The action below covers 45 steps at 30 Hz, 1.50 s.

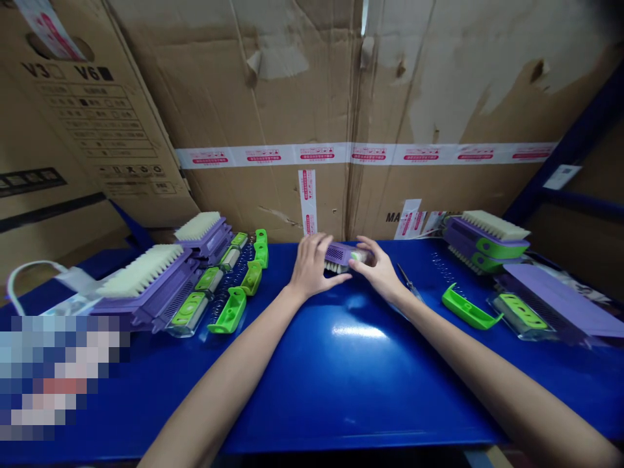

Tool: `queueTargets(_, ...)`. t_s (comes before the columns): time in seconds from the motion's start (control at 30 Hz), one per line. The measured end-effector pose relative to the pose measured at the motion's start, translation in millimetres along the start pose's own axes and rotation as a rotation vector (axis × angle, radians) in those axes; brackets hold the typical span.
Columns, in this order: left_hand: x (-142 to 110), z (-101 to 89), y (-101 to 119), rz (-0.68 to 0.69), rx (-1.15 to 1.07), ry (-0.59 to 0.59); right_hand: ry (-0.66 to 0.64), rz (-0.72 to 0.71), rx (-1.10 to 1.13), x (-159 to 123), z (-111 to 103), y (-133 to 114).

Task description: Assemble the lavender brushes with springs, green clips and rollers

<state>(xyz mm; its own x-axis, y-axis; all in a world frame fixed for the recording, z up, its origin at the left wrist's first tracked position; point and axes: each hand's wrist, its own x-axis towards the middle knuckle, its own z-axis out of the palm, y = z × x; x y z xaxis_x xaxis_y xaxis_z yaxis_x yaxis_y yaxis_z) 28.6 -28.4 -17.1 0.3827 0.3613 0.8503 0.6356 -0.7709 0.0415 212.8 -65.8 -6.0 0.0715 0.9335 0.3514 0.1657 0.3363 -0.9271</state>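
Left hand point(312, 263) curls its fingers over one end of a purple brush point(338, 252), with the thumb stretched out along the near side; the right hand point(381, 268) is bent around the other end, thumb at a small green part point(356, 257). Both are partly closed on it. The brush is near the middle of the far edge of the surface point(302, 396), bristles down; whether they touch the surface is hidden.

If the left fingers loosen while the right thumb pushes, the brush could twist and slip, since the grip looks light. The green part could also pop off under uneven pressure. A sweep of the right forearm could knock the screwdriver point(412, 284) lying just beside it.

Toward the left edge are a white plug point(80, 281) with its cable, then two groups of purple brushes point(146, 270), bristles up. Beside them run clear boxes point(188, 311) with green tops, a line of springs point(229, 286) and green handles point(231, 312). Toward the right edge come a loose spring point(441, 265), another green handle point(470, 310), stacked brushes point(482, 240) and another clear box point(524, 315). A cardboard wall point(273, 117) behind the far edge limits reach beyond the brush; the springs could snag a passing sleeve or part.
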Motion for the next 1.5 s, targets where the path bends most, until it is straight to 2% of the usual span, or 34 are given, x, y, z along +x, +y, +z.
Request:
queueTargets(0.1, 0, 0.1, -6, -0.438, -0.121, 0.073, -0.068, -0.168, -0.136, -1, -5, 0)
queueTargets(0.17, 1, 0.6, -10, -0.675, -0.232, 0.048, -0.125, -0.248, -0.215, -3, -5, -1)
queueTargets(0.2, 1, 0.9, -11, -0.752, -0.274, 0.028, -0.142, -0.284, -0.268, -5, -4, -2)
queueTargets(0.27, 3, 1.5, -13, -0.819, -0.306, 0.025, -0.166, -0.336, -0.382, -7, -3, -2)
queueTargets(0.47, 2, 2.3, -13, -0.763, -0.223, 0.145, -0.173, -0.350, -0.583, -7, 2, 9)
queueTargets(0.6, 0, 1.8, -14, -0.793, -0.156, 0.211, -0.008, -0.284, -0.665, -2, 1, 14)
queueTargets(0.67, 0, 2.2, -13, -0.749, -0.126, 0.215, 0.095, -0.263, -0.670, 1, -2, 15)
queueTargets(0.8, -1, 4.1, -9, -0.564, -0.124, 0.146, 0.209, -0.183, -0.646, 5, -10, 13)
queueTargets(0.93, -1, 3.4, -7, -0.554, -0.213, 0.040, 0.256, -0.107, -0.618, 5, -9, 13)
queueTargets(1.0, -2, 0.4, -4, -0.524, -0.245, -0.005, 0.275, -0.113, -0.600, 4, -7, 13)
queueTargets(1.13, -2, -7.2, 8, -0.327, -0.278, -0.062, 0.294, -0.140, -0.584, 5, -6, 10)
queueTargets(1.23, -2, -8.1, 16, -0.227, -0.268, -0.096, 0.329, -0.136, -0.588, 7, -11, 5)
queueTargets(1.33, -1, -4.8, 18, -0.232, -0.180, -0.132, 0.340, -0.150, -0.620, 9, -17, -2)
queueTargets(1.5, -1, -0.6, 16, -0.345, -0.096, -0.172, 0.298, -0.268, -0.734, 8, -29, -24)
